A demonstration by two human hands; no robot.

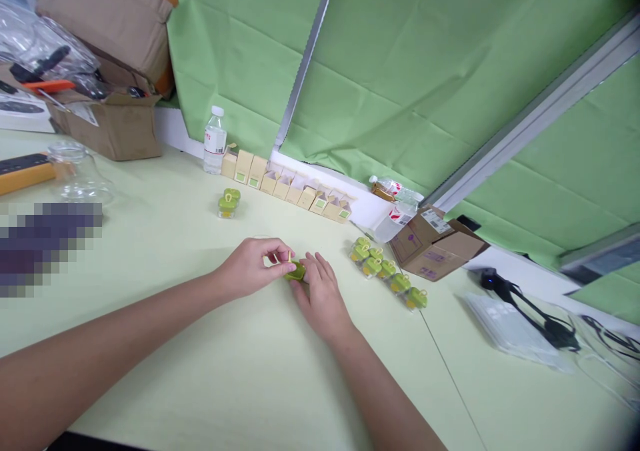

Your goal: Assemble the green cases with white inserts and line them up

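A small green-lidded container (297, 271) is between my two hands, low over the table, its lower part mostly hidden. My left hand (255, 264) is closed in a pinch on a thin yellow strap (289, 256) that stands up at the lid. Against the container's right side, my right hand (324, 299) steadies it, thumb in front and fingers beyond. Two similar clear containers with green lids (228, 203) stand together to the left. Several more green-lidded containers (386, 267) form a cluster to the right.
Along the wall runs a row of small beige boxes (283, 185), some with open tops, beside a water bottle (215, 141). More bottles (397, 217) and a cardboard box (433, 244) sit at right. A glass jar (80, 174) and cartons (120, 124) occupy the left.
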